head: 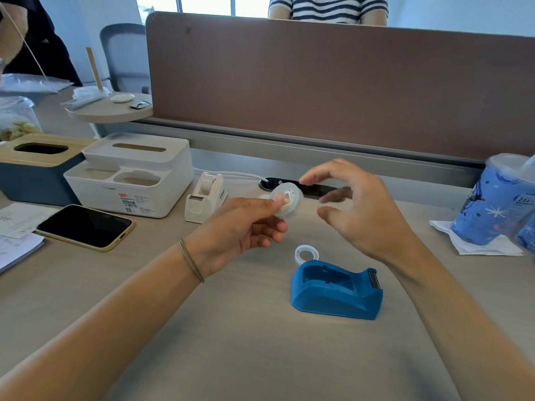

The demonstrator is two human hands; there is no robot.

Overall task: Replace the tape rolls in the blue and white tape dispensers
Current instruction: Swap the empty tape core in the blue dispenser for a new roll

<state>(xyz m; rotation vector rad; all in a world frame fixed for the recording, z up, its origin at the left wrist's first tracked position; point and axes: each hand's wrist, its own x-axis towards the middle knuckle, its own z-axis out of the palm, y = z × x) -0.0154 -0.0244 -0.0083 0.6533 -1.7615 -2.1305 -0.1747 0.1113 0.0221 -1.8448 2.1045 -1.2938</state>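
My left hand (246, 224) pinches a clear tape roll (291, 199) with a white hub in its core, held above the desk. Just right of the roll, my right hand (356, 204) hovers with its fingers spread and slightly blurred, holding nothing. Below both hands, the blue tape dispenser (335, 290) sits on the desk with its roll cavity empty and its cutter to the right. A small empty white core ring (306, 253) lies touching its back end. The white tape dispenser (204, 198) stands further back, left of the roll.
A black phone (85, 227) lies at the left beside papers. White (130, 175) and blue (31, 169) tissue boxes stand at the back left. A blue cup (492, 201) on a napkin is at the right edge. A brown partition (333, 88) closes the back; a person stands behind it.
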